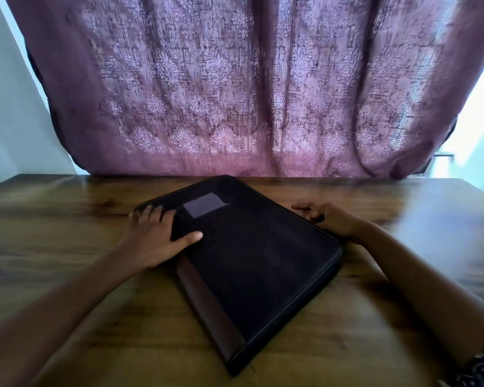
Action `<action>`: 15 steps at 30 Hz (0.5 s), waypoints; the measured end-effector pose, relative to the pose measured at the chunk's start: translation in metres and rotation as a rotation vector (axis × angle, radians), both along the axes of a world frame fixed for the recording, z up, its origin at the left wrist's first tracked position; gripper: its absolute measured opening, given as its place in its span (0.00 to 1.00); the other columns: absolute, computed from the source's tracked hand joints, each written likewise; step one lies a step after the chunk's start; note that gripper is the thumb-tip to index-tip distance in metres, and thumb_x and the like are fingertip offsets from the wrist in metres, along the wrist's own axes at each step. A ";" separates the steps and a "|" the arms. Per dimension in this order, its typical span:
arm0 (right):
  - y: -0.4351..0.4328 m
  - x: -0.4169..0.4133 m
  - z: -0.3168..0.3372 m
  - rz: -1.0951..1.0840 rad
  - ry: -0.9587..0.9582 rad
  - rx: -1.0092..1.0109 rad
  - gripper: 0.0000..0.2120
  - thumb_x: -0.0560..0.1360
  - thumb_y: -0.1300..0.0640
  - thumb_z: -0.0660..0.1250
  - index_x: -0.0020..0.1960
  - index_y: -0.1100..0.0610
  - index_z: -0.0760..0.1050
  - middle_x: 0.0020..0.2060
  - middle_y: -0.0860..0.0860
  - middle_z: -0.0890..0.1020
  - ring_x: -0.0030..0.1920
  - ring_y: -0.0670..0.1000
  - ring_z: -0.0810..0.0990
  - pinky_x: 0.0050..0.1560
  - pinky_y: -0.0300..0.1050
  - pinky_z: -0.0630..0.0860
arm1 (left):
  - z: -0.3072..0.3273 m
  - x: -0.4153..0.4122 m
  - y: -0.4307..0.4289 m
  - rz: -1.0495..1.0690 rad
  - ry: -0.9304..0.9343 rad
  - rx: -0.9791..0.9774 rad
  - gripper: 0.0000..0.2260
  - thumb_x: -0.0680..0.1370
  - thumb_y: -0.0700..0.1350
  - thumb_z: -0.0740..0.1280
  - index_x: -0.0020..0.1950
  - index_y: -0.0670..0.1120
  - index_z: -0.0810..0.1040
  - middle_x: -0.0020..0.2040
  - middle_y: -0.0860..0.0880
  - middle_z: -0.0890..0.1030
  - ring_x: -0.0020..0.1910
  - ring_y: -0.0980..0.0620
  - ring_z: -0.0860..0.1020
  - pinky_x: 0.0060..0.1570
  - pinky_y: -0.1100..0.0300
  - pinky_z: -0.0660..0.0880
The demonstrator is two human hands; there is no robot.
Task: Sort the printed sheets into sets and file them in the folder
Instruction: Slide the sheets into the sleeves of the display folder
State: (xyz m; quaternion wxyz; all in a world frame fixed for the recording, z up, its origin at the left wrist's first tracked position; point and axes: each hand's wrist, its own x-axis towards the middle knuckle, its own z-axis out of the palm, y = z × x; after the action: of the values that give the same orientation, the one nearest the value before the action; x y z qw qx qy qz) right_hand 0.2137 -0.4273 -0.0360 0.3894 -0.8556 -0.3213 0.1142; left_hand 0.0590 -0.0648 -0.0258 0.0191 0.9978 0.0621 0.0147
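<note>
- One folder (252, 252), black and closed, lies slantwise on the desk (67, 219), with its brown spine strip (210, 303) toward the left.
- No printed sheets show anywhere, so sorting looks not yet begun; opening the folder seems the step in hand.
- Left grip (154, 233) rests flat on the cover's far left corner, fingers straight, holding nothing.
- Right grip (327, 220) sits at the folder's right edge, fingers curled; blur hides whether it pinches the edge or merely touches it.
- Risk: lifting that edge while the left presses down could skid the folder across the smooth wood, or spill any loose sheets inside.
- Patterned curtain (235, 93) hangs behind.
</note>
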 end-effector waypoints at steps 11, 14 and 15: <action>-0.005 0.007 -0.003 -0.067 -0.002 0.057 0.09 0.73 0.73 0.67 0.51 0.65 0.81 0.63 0.53 0.74 0.62 0.48 0.73 0.53 0.23 0.67 | -0.011 0.007 -0.002 -0.836 0.040 0.005 0.43 0.62 0.83 0.48 0.75 0.70 0.45 0.78 0.63 0.44 0.78 0.55 0.40 0.73 0.42 0.41; -0.015 0.008 -0.004 -0.136 0.020 0.105 0.09 0.72 0.74 0.67 0.52 0.72 0.79 0.63 0.57 0.76 0.59 0.49 0.74 0.52 0.23 0.70 | -0.010 0.007 -0.007 -0.776 0.060 -0.004 0.43 0.61 0.84 0.48 0.73 0.73 0.42 0.77 0.65 0.43 0.77 0.58 0.39 0.74 0.45 0.40; -0.018 0.008 -0.004 -0.169 0.028 0.127 0.10 0.72 0.74 0.67 0.52 0.73 0.79 0.63 0.58 0.76 0.59 0.50 0.75 0.51 0.24 0.71 | -0.010 0.006 -0.010 -0.758 0.058 -0.011 0.42 0.60 0.84 0.48 0.72 0.74 0.42 0.77 0.66 0.43 0.77 0.58 0.39 0.73 0.45 0.39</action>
State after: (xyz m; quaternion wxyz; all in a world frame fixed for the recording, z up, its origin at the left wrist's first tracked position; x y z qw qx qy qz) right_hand 0.2213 -0.4451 -0.0403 0.4554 -0.8517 -0.2491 0.0722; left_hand 0.0649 -0.0746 -0.0361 0.0268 0.9499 -0.3106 -0.0221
